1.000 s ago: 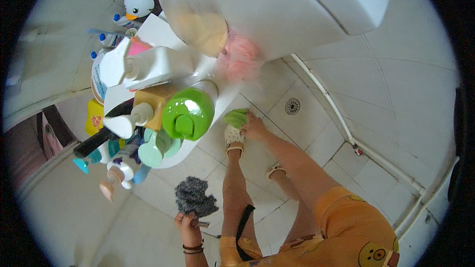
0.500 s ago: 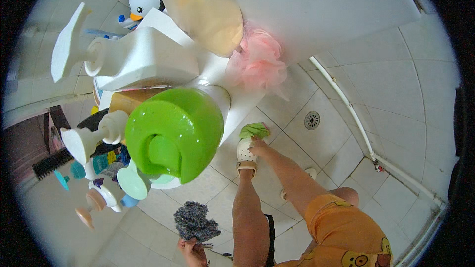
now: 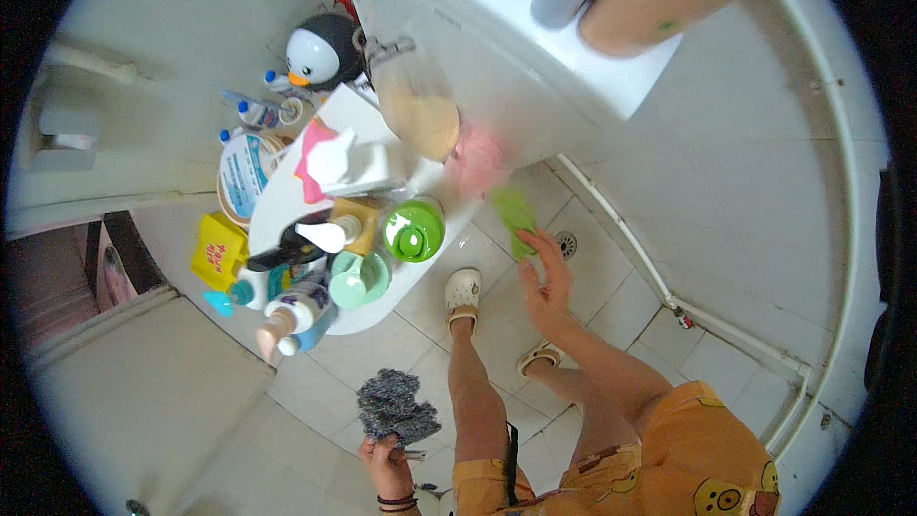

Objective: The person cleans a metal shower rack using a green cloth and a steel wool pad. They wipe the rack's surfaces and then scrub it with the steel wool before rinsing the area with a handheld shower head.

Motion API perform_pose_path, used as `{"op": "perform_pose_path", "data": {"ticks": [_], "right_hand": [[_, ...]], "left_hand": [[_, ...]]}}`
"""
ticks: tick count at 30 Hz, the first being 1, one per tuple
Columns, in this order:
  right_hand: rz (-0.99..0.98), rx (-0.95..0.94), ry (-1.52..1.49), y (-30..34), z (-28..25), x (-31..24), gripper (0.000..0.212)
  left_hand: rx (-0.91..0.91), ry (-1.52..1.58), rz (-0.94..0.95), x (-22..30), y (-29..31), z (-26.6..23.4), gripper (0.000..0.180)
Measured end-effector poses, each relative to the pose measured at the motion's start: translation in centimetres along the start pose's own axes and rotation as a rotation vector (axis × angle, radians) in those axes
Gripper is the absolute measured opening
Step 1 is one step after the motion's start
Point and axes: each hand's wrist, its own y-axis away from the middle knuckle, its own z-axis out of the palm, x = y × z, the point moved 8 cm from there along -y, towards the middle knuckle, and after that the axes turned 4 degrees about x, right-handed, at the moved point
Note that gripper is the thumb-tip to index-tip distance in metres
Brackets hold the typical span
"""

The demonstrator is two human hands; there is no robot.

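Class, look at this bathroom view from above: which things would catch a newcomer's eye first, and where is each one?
The crowded white shelf left of centre draws the eye, with its green-lidded jar at the near edge and a penguin toy behind it. To its right, the right hand holds a green cloth up near the white basin. Lower down, the left hand grips a grey scrubbing cloth above the tiled floor.

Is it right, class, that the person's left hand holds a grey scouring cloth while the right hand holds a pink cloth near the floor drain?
Not quite. The head view shows the right hand holding a green cloth, not a pink one, near the floor drain. The left hand does hold the grey scouring cloth.
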Motion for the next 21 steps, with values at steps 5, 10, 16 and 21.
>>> {"op": "perform_pose_path", "data": {"ticks": [5, 10, 16, 21], "right_hand": [[0.016, -0.248, -0.146, -7.0, 6.9, -3.8, 0.032], [0.172, -0.218, -0.120, -8.3, 4.1, -7.4, 0.029], [0.137, -0.244, -0.067, -4.1, -8.4, -20.9, 0.024], [0.072, -0.141, -0.054, -1.2, -18.2, -32.4, 0.036]], "left_hand": [[-0.063, -0.020, 0.023, 5.1, 4.4, 3.7, 0.013], [-0.237, -0.031, 0.013, 10.0, 7.5, 6.9, 0.023], [-0.725, 0.047, 0.024, 18.6, 14.2, 17.8, 0.017], [-1.067, -0.010, 0.003, 22.1, 22.7, 24.4, 0.016]]}}
